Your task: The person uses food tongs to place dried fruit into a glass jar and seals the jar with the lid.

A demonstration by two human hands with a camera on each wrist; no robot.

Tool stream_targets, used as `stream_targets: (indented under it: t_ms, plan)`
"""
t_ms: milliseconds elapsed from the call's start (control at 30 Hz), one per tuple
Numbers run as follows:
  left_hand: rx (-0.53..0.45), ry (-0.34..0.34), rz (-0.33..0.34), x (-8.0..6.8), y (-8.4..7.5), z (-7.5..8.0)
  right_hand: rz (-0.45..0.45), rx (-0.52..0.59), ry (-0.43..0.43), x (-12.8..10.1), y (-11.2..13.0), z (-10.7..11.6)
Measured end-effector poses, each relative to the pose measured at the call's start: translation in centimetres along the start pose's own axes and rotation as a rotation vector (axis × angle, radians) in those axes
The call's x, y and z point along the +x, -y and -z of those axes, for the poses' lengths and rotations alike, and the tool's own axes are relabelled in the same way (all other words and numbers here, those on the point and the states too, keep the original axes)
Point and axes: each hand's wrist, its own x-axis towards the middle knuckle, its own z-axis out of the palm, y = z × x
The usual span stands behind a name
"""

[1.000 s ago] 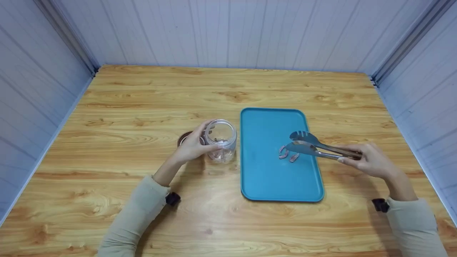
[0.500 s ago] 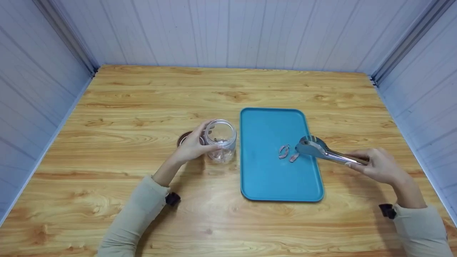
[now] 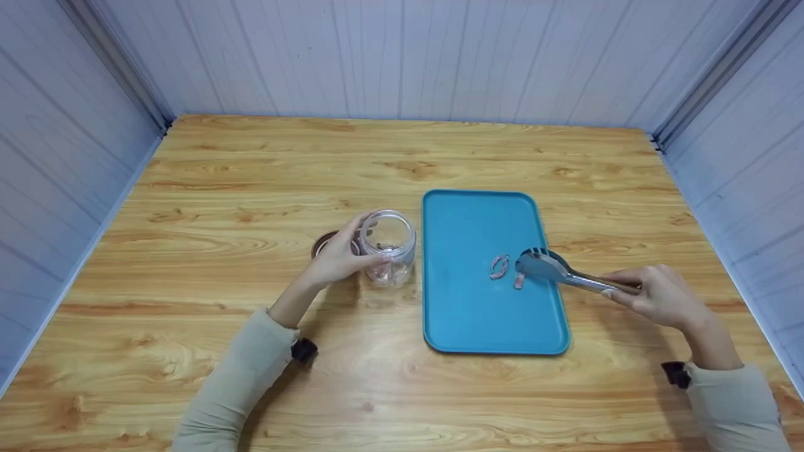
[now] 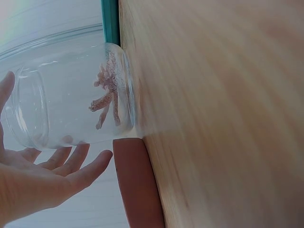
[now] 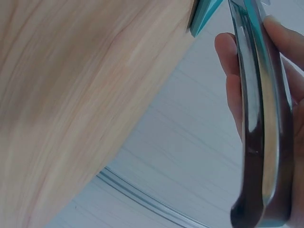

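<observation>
My left hand point(image 3: 338, 258) grips a clear, lidless jar point(image 3: 391, 274) standing upright left of the tray, thumb and fingers on opposite sides. Several brownish, sugary-looking strips point(image 4: 109, 92) lie at the jar's bottom in the left wrist view. With my right hand point(image 3: 664, 296) I hold metal food tongs point(image 3: 590, 281) by their handles. The tongs' arms are close together, their tips low over the blue tray point(image 3: 477, 323). One strip point(image 3: 519, 281) is partly hidden under the tips; whether they pinch it I cannot tell. More pinkish-brown strip pieces point(image 3: 499, 267) lie just left, forming a loop.
A brown round lid point(image 3: 321, 242) lies on the wooden table point(image 3: 282, 157), just left of the jar and partly behind my left hand. Pale panel walls point(image 3: 402, 56) enclose the table at the back and both sides.
The tongs' arms have come together from a wide spread, and the tips have shifted onto the right-hand strip, which has turned slightly. My left hand and the jar have stayed still.
</observation>
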Motion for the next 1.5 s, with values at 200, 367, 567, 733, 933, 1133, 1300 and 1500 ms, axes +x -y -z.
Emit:
stream_targets:
  t_ms: [200, 367, 567, 733, 933, 1133, 1300, 1500]
  plan:
    - [0.004, 0.002, 0.003, -0.1, -0.1, 0.0, 0.034, 0.042, -0.015, 0.0, -0.3, -0.5]
    - [-0.001, 0.004, -0.010, 0.0, 0.0, 0.0, 0.041, 0.071, -0.021, 0.0, -0.4, -0.7]
    - [0.012, 0.002, -0.004, 0.0, 0.1, 0.1, 0.051, 0.129, -0.013, 0.1, -0.7, -1.1]
    - [0.012, 0.002, -0.007, 0.0, 0.2, 0.1, 0.062, 0.202, -0.024, 0.2, -1.0, -1.3]
    - [-0.003, 0.000, -0.010, 0.0, 0.2, 0.0, 0.040, 0.241, -0.028, 0.3, -0.2, -1.0]
    - [-0.022, 0.004, -0.034, 0.1, 0.3, 0.0, 0.050, 0.254, -0.044, 0.6, 2.3, 0.3]
    - [-0.014, 0.001, -0.036, 0.1, 0.2, 0.0, 0.049, 0.251, -0.050, 1.0, 3.1, 0.8]
    - [-0.006, 0.001, -0.021, 0.0, 0.1, 0.0, 0.061, 0.245, -0.040, 1.8, 3.6, 1.1]
